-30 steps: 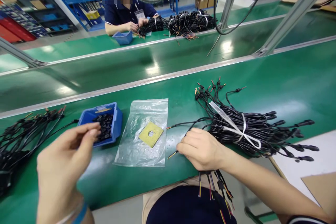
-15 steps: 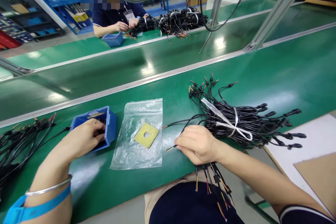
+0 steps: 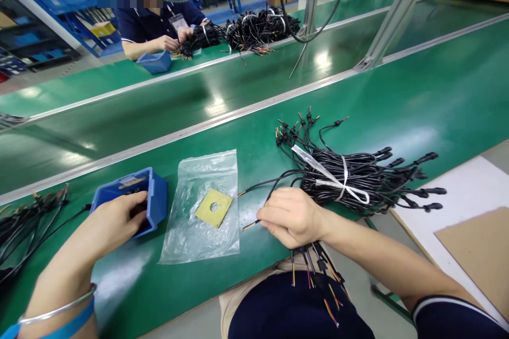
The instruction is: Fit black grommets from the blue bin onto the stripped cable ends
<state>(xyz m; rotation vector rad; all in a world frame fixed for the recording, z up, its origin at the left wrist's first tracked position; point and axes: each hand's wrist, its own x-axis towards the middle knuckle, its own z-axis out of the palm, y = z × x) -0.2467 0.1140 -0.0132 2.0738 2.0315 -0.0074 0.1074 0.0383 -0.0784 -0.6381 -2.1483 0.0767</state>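
Note:
My left hand [image 3: 119,220] reaches into a blue plastic bin [image 3: 159,198], its fingertips hidden behind the wall, so what they touch cannot be seen. Pinched in my right hand [image 3: 292,217] is a black cable [image 3: 260,221], its stripped end with thin coloured wires pointing left. That hand rests beside a bundle of black cables [image 3: 334,175] bound with white ties, connectors to the right and bare wire ends at the upper left. Between my hands lies a clear zip bag [image 3: 178,233] with a yellow square piece [image 3: 214,207], holed in the middle, on or in it.
More black cables [image 3: 35,222] lie at the left. Several cable ends [image 3: 314,270] hang over the table edge by my body. Across the metal-edged channel, a person handles cables beside another blue bin [image 3: 155,62] and a cable heap [image 3: 258,32]. A metal post [image 3: 397,16] rises at the right.
The view has shifted slightly, moving the scene leftward. My left hand stays in the bin with its fingers a little lower; my right hand keeps its pinch on the cable.

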